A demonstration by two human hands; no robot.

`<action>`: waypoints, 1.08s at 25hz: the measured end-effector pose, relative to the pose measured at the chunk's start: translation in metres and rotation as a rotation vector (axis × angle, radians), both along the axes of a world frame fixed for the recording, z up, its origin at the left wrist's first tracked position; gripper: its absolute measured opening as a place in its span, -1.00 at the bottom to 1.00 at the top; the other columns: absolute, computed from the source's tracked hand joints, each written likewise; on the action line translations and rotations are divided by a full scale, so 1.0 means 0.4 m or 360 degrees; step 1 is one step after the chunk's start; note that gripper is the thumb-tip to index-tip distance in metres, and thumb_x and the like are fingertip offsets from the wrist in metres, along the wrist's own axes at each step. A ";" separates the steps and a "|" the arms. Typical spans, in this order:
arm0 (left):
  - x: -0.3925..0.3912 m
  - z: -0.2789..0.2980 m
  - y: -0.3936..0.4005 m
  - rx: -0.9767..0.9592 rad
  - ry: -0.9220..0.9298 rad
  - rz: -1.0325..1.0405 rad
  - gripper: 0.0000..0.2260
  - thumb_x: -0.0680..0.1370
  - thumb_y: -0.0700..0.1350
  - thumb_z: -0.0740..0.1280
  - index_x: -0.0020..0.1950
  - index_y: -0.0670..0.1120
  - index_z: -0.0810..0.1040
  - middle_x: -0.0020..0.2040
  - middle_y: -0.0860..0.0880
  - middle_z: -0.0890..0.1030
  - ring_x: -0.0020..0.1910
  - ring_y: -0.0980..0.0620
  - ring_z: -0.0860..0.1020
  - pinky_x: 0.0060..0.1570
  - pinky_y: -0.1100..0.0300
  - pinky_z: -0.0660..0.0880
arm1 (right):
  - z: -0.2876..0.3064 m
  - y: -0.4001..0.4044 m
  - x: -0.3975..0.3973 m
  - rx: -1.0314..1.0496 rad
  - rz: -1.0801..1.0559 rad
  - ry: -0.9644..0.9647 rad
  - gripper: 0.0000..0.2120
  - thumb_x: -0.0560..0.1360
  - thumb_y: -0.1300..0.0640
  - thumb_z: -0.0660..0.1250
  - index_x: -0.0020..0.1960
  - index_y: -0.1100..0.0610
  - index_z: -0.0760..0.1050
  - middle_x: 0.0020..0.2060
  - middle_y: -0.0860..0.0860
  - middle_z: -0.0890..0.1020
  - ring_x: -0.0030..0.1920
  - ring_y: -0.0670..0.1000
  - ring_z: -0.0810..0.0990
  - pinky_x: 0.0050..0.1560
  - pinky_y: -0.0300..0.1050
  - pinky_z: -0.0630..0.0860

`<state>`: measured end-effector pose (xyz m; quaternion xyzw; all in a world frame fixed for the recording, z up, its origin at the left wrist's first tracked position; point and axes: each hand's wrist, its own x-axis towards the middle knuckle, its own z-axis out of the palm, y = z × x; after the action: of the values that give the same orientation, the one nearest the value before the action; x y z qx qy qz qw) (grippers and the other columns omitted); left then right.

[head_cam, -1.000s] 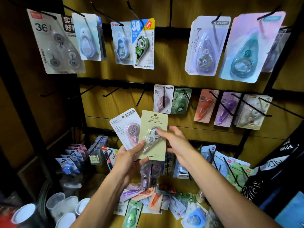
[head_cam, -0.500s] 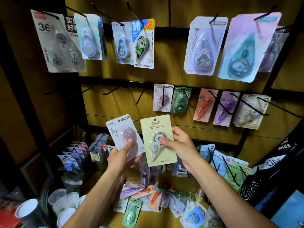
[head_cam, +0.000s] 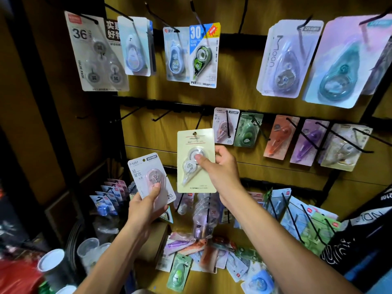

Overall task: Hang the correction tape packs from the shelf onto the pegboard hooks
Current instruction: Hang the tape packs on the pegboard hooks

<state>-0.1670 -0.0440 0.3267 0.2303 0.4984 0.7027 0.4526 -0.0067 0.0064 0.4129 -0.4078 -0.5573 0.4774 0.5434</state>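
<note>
The right hand [head_cam: 220, 168] pinches a cream-yellow carded correction tape pack [head_cam: 196, 160], thumb pressed on its clear blister, holding it upright with its punched top edge just at the tip of a bare black wire hook [head_cam: 199, 119] in the middle row. The left hand [head_cam: 146, 206] grips a white-and-pink carded tape pack [head_cam: 151, 179] lower and to the left, tilted, clear of the cream one. Two more bare hooks [head_cam: 161, 115] stand open to the left; to the right hangs a matching pink pack [head_cam: 225, 126]. Loose packs [head_cam: 191, 251] lie scattered on the wooden shelf [head_cam: 222, 281] below.
</note>
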 end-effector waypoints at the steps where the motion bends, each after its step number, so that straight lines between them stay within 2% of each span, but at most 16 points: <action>1: -0.003 -0.001 -0.001 0.0008 0.0003 0.0001 -0.79 0.56 -0.10 0.38 0.18 -0.10 0.54 -0.05 -0.05 0.64 -0.13 -0.07 0.62 -0.29 0.14 0.62 | -0.002 0.009 -0.006 -0.0024 -0.0028 0.0009 -0.81 0.48 0.22 0.45 0.04 0.12 0.49 -0.07 0.03 0.72 -0.09 0.07 0.72 -0.11 0.09 0.67; 4: -0.007 -0.001 0.008 0.0019 0.0005 -0.0014 -0.81 0.55 -0.11 0.39 0.14 -0.10 0.56 -0.02 -0.06 0.66 -0.10 -0.09 0.63 -0.11 0.01 0.61 | -0.005 0.069 -0.028 -0.0135 -0.0146 -0.0015 -0.84 0.47 0.17 0.46 0.02 0.10 0.53 -0.05 0.05 0.71 -0.10 0.08 0.71 -0.12 0.11 0.68; 6: -0.014 0.001 0.022 0.0020 0.0018 -0.0022 -0.85 0.55 -0.11 0.39 0.10 -0.09 0.58 -0.03 -0.06 0.66 -0.08 -0.10 0.63 0.03 -0.07 0.58 | 0.002 0.126 -0.041 -0.0219 -0.0233 -0.0023 -0.84 0.47 0.14 0.46 -0.01 0.13 0.52 -0.06 0.05 0.70 -0.13 0.05 0.69 -0.23 -0.01 0.67; 8: -0.027 0.005 0.041 0.0022 0.0029 -0.0020 -0.88 0.54 -0.10 0.41 0.06 -0.07 0.59 -0.03 -0.05 0.67 -0.07 -0.09 0.64 0.04 -0.06 0.59 | 0.014 0.185 -0.053 -0.0248 -0.0312 -0.0018 -0.82 0.48 0.12 0.46 -0.03 0.16 0.48 -0.10 0.01 0.66 -0.18 -0.01 0.63 -0.35 -0.21 0.54; 10: -0.043 0.004 0.064 0.0030 0.0044 -0.0006 -0.89 0.54 -0.09 0.40 0.05 -0.04 0.59 -0.01 -0.03 0.67 -0.05 -0.07 0.64 -0.01 -0.03 0.61 | 0.024 0.247 -0.065 -0.0255 -0.0357 0.0005 -0.80 0.50 0.13 0.44 -0.01 0.20 0.48 -0.16 -0.02 0.60 -0.20 -0.02 0.58 -0.36 -0.22 0.51; 13: -0.075 -0.009 0.110 0.0045 0.0067 -0.0021 -0.92 0.54 -0.10 0.40 0.02 -0.03 0.60 0.03 -0.06 0.68 -0.01 -0.09 0.65 -0.06 0.02 0.62 | 0.024 0.342 -0.092 -0.0288 -0.0346 0.0041 -0.89 0.53 0.13 0.40 -0.04 0.07 0.46 -0.14 -0.03 0.59 -0.17 -0.01 0.61 -0.24 -0.08 0.63; 15: -0.091 -0.022 0.138 0.0045 0.0085 -0.0052 -0.89 0.53 -0.09 0.41 0.04 -0.03 0.61 0.08 -0.09 0.68 0.06 -0.12 0.64 -0.08 0.04 0.64 | 0.011 0.406 -0.101 -0.0277 -0.0362 0.0059 -0.92 0.53 0.13 0.39 -0.02 0.07 0.50 -0.02 0.04 0.65 -0.05 0.07 0.66 -0.08 0.08 0.67; 16: -0.097 -0.029 0.149 0.0043 0.0100 -0.0066 -0.88 0.53 -0.09 0.41 0.06 -0.03 0.62 0.09 -0.09 0.68 0.08 -0.13 0.64 -0.09 0.04 0.65 | 0.004 0.435 -0.104 -0.0260 -0.0372 0.0047 -0.88 0.53 0.12 0.39 0.04 0.10 0.52 0.04 0.07 0.66 -0.01 0.09 0.66 -0.05 0.09 0.66; 18: -0.105 -0.040 0.166 0.0040 0.0119 -0.0088 -0.85 0.52 -0.09 0.41 0.08 -0.04 0.62 0.10 -0.09 0.68 0.11 -0.13 0.64 -0.11 0.07 0.66 | 0.006 0.469 -0.104 -0.0237 -0.0379 0.0021 -0.73 0.53 0.09 0.40 0.20 0.11 0.51 0.15 0.06 0.63 0.06 0.08 0.63 -0.02 0.02 0.65; 19: -0.106 -0.046 0.174 0.0040 0.0126 -0.0098 -0.84 0.52 -0.09 0.41 0.09 -0.06 0.63 0.09 -0.09 0.69 0.11 -0.14 0.64 -0.14 0.08 0.66 | 0.007 0.485 -0.103 -0.0240 -0.0393 0.0014 -0.64 0.52 0.08 0.40 0.28 0.10 0.48 0.21 0.03 0.59 0.13 0.07 0.60 0.07 0.01 0.62; 20: -0.105 -0.050 0.179 0.0039 0.0130 -0.0108 -0.83 0.52 -0.09 0.41 0.09 -0.06 0.63 0.09 -0.08 0.69 0.10 -0.14 0.64 -0.16 0.10 0.66 | 0.008 0.499 -0.098 -0.0243 -0.0401 0.0012 -0.56 0.52 0.07 0.40 0.37 0.11 0.42 0.26 0.00 0.54 0.20 0.06 0.54 0.17 -0.01 0.55; 22: -0.097 -0.049 0.184 0.0036 0.0129 -0.0136 -0.86 0.52 -0.10 0.41 0.06 -0.06 0.64 0.05 -0.06 0.70 0.07 -0.12 0.66 -0.15 0.09 0.66 | 0.011 0.505 -0.089 -0.0293 -0.0378 0.0007 -0.46 0.54 0.07 0.39 0.45 0.14 0.32 0.27 0.02 0.48 0.28 0.05 0.45 0.23 -0.10 0.42; 25: -0.072 -0.038 0.176 0.0056 0.0156 -0.0191 -0.86 0.52 -0.11 0.41 0.06 -0.03 0.63 -0.06 0.04 0.73 -0.01 -0.04 0.69 -0.17 0.09 0.66 | -0.009 0.474 -0.077 -0.0411 -0.0346 -0.0093 -0.43 0.51 0.03 0.42 0.43 0.17 0.33 0.27 0.07 0.48 0.26 0.05 0.44 0.26 -0.09 0.37; 27: -0.044 -0.023 0.162 0.0064 0.0146 -0.0221 -0.86 0.53 -0.12 0.40 0.08 -0.05 0.62 -0.12 0.07 0.73 -0.12 0.03 0.70 -0.24 0.12 0.66 | -0.037 0.415 -0.054 -0.0429 -0.0369 -0.0255 -0.53 0.50 0.07 0.42 0.35 0.19 0.42 0.22 0.06 0.54 0.15 0.03 0.48 0.17 -0.11 0.42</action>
<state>-0.1847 0.0206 0.3175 0.3052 0.4873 0.6681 0.4723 -0.0282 0.1726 0.3982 -0.5750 -0.4791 0.4480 0.4891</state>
